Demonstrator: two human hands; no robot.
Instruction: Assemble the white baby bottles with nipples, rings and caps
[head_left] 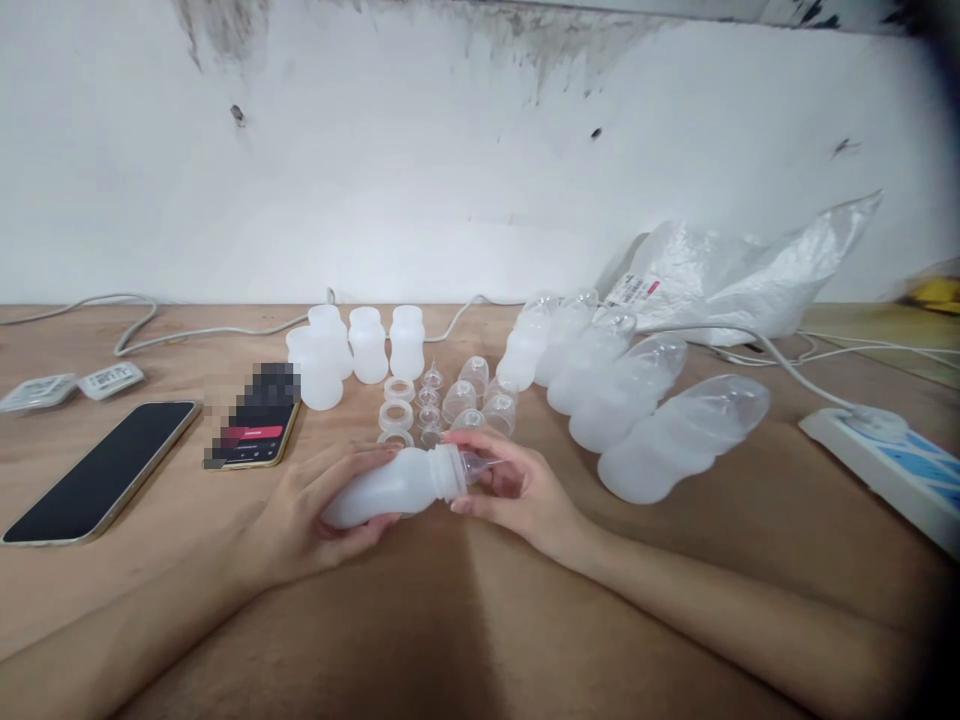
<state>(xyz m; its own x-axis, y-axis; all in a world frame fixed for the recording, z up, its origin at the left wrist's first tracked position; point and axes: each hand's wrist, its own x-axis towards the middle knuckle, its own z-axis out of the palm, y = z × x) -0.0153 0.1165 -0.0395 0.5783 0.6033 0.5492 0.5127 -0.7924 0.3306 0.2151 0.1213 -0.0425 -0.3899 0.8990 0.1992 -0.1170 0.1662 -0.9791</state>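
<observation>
Low over the desk (375,640), the left hand (300,505) wraps a milky bottle (386,490) tipped sideways, while the right hand (534,490) pinches the collar (450,473) at its neck — a clear nipple (474,467) jutting out. Just beyond sit loose rings (396,425) and domed caps (475,373); farther back, four white bottles (368,345), capped bottles (649,455) and a crumpled plastic bag (757,275).
</observation>
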